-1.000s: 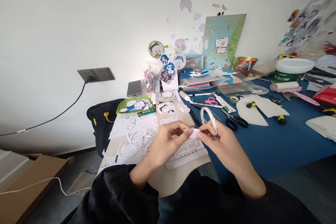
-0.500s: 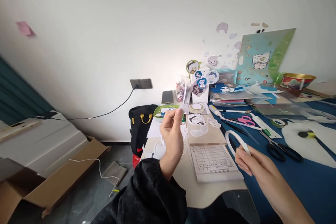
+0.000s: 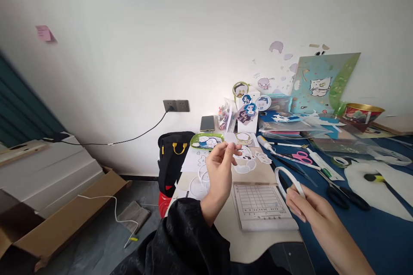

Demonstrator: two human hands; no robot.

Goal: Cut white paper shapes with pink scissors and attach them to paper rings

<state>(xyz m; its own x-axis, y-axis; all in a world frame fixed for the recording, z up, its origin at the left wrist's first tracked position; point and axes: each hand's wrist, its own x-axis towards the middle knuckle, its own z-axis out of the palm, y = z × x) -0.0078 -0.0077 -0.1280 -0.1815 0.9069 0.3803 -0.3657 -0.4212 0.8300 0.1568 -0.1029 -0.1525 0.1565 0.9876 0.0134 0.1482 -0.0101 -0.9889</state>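
My left hand [image 3: 219,176] is raised over the pale board, its thumb and fingertips pinched together; what they hold, if anything, is too small to make out. At the right, my right hand [image 3: 311,208] grips a curved white strip [image 3: 292,177] that arches up from the fingers. Between the hands lies a pad with a printed grid [image 3: 261,204]. Behind it, paper cutouts [image 3: 245,166] rest on a beige board [image 3: 264,173]. White round cutouts [image 3: 197,187] lie left of my left hand.
Pink scissors [image 3: 301,157], black scissors [image 3: 351,197] and a tape roll [image 3: 340,162] lie on the blue surface. A green tray [image 3: 195,141] and phone [image 3: 207,123] are behind. A black backpack [image 3: 171,163] stands beside the table.
My left hand has moved right, and the small pale piece seen at its fingertips no longer shows clearly. My right hand still holds the strip. The view has shifted slightly.
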